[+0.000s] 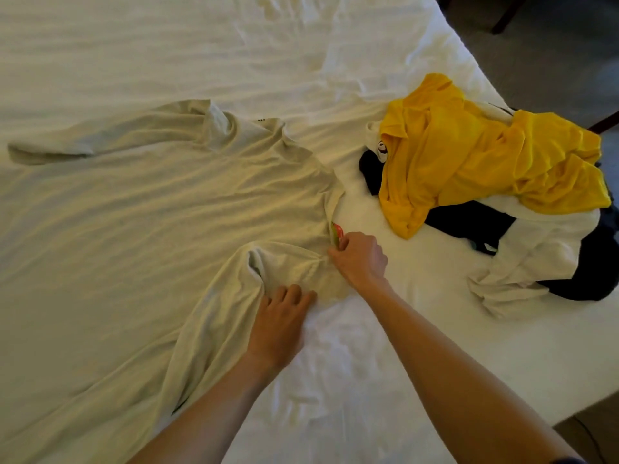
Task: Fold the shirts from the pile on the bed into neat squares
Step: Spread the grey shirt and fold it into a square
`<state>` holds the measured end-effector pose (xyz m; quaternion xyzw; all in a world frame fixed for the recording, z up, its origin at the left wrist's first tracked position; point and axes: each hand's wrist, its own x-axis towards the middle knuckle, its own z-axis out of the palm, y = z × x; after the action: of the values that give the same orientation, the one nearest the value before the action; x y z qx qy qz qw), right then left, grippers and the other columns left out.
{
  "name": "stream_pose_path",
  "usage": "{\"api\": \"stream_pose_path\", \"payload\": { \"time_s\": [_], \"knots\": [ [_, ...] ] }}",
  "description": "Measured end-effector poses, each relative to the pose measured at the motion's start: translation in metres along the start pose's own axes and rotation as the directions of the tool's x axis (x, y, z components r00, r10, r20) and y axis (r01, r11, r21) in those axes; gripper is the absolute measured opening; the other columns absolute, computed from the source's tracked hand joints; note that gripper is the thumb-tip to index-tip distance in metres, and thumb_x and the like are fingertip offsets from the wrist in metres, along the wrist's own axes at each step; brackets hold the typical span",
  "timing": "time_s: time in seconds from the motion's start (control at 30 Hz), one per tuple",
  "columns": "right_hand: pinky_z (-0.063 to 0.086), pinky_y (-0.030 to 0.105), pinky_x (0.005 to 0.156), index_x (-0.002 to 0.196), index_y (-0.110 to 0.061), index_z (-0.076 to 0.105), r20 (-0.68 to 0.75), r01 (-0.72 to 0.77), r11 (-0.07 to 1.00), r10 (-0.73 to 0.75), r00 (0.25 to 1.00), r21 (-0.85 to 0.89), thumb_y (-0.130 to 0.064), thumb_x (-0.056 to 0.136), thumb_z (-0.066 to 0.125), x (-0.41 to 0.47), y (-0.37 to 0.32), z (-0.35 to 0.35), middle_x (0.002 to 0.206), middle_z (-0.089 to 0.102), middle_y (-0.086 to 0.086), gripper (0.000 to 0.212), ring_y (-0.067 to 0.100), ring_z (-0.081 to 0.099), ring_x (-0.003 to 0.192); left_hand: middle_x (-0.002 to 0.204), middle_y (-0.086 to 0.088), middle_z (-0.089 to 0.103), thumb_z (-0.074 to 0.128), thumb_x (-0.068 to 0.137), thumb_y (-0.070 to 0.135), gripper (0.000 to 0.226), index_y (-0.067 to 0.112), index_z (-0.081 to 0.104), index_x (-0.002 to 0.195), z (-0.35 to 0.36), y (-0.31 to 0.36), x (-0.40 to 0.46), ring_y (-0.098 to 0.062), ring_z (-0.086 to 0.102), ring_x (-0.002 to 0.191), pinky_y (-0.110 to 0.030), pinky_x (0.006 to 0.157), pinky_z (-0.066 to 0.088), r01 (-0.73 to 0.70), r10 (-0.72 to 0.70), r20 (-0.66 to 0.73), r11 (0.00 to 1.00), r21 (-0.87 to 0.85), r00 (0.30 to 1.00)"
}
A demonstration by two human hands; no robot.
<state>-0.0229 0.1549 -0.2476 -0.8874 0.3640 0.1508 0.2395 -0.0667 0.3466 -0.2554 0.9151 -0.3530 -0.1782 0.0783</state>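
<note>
Since the cream long-sleeve shirt (160,209) is spread flat across the middle of the bed (385,363), with its collar pointing toward the right edge, it's pretty clearly the one being worked on. The rest of the pile (502,202) sits near the right edge, yellow shirt (469,162) on top of some dark and white stuff.

Right hand (360,259) is pinched shut on the shirt's neckline, right where a little red-and-green tag (336,234) pokes out. Left hand (284,319) is lying flat and relaxed on the near shoulder, fingers spread, pressing rather than gripping.

Handling-wise, my guess is it's a thin, floppy knit: super light, zero stiffness, wrinkles all over and it drapes into every dip of the sheet. It'll probably cling a bit to the bedsheet instead of sliding, so dragging it just bunches it up. Better to lift and lay.

Best spots to grab, I'd say: the shoulder seams and the collar, since seams hold shape. The far sleeve (100,142) is stretched out toward the left edge, the near sleeve (201,329) runs back toward the near edge; pinch those by the cuffs to fold them in.
</note>
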Motion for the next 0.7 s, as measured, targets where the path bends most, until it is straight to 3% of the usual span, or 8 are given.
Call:
{"api": "stream_pose_path", "payload": {
  "time_s": [0.1,0.13,0.2,0.3,0.4,0.5,0.63,0.7],
  "knots": [
    [0.044,0.029,0.062,0.064,-0.019,0.066,0.126,-0.077,0.991,0.063,0.99,0.108,-0.031,0.081,0.068,0.02,0.016,-0.023,0.073,0.064,0.002,0.02,0.024,0.061,0.075,0.096,0.001,0.058,0.079,0.051,0.013,0.062,0.025,0.06,0.108,0.002,0.004,0.005,-0.026,0.059,0.08,-0.038,0.06,0.047,0.037,-0.036,0.048,0.999,-0.011,0.998],
    [0.041,0.029,0.06,0.058,-0.02,0.061,0.11,-0.074,0.985,0.057,0.992,0.156,-0.027,0.082,0.068,0.024,0.025,-0.031,0.066,0.06,0.0,0.026,0.022,0.059,0.071,0.096,0.001,0.059,0.08,0.051,0.012,0.063,0.025,0.059,0.109,0.001,0.006,0.006,-0.026,0.059,0.081,-0.039,0.06,0.048,0.047,-0.046,0.063,0.999,-0.012,0.997],
    [0.045,0.031,0.066,0.065,-0.021,0.065,0.003,-0.089,0.967,0.09,0.996,0.238,-0.025,0.086,0.066,0.029,0.044,-0.04,0.075,0.066,0.004,0.021,0.025,0.061,0.077,0.107,0.002,0.059,0.077,0.062,0.012,0.064,0.026,0.056,0.12,-0.004,0.01,0.008,-0.026,0.06,0.093,-0.041,0.067,0.049,0.071,-0.068,0.107,0.997,-0.023,0.992],
    [0.048,0.032,0.074,0.079,-0.015,0.073,-0.016,-0.103,0.956,0.112,0.994,0.276,-0.045,0.089,0.065,0.019,0.056,-0.038,0.084,0.072,0.006,0.033,0.025,0.066,0.085,0.132,0.004,0.046,0.059,0.084,0.011,0.067,0.032,0.033,0.143,-0.007,0.014,0.013,-0.024,0.047,0.121,-0.042,0.087,0.045,0.103,-0.099,0.152,0.994,-0.018,0.983],
    [0.049,0.034,0.067,0.065,-0.013,0.07,0.072,-0.138,0.966,0.125,0.99,0.221,-0.064,0.08,0.065,0.002,0.054,-0.032,0.068,0.068,0.002,0.053,0.019,0.064,0.07,0.138,0.002,0.041,0.053,0.089,0.009,0.077,0.038,0.019,0.152,-0.007,0.015,0.017,-0.024,0.043,0.127,-0.043,0.09,0.045,0.113,-0.112,0.167,0.994,0.0,0.98],
    [0.045,0.03,0.058,0.061,-0.018,0.067,0.046,-0.093,0.985,0.088,0.995,0.147,-0.07,0.072,0.067,-0.013,0.05,-0.02,0.064,0.065,-0.004,0.053,0.015,0.062,0.066,0.141,0.001,0.039,0.049,0.091,0.007,0.08,0.04,0.013,0.154,-0.005,0.016,0.017,-0.025,0.04,0.129,-0.045,0.093,0.044,0.124,-0.125,0.18,0.992,0.015,0.976],
    [0.055,0.035,0.069,0.066,-0.021,0.072,0.162,-0.018,0.99,-0.005,0.987,0.142,-0.035,0.079,0.073,-0.004,0.055,-0.023,0.073,0.07,-0.001,0.019,0.016,0.066,0.075,0.139,0.002,0.042,0.05,0.087,0.004,0.081,0.037,0.019,0.154,0.001,0.013,0.013,-0.025,0.043,0.127,-0.046,0.092,0.046,0.105,-0.104,0.168,0.994,0.006,0.98],
    [0.054,0.029,0.064,0.073,-0.013,0.075,0.198,-0.035,0.974,-0.011,0.98,0.226,-0.021,0.085,0.073,0.01,0.066,-0.037,0.071,0.071,0.002,0.015,0.012,0.065,0.068,0.136,0.004,0.048,0.055,0.081,0.0,0.082,0.035,0.029,0.151,0.003,0.008,0.011,-0.024,0.047,0.123,-0.046,0.088,0.048,0.101,-0.092,0.159,0.994,-0.044,0.983]
  ]
}}
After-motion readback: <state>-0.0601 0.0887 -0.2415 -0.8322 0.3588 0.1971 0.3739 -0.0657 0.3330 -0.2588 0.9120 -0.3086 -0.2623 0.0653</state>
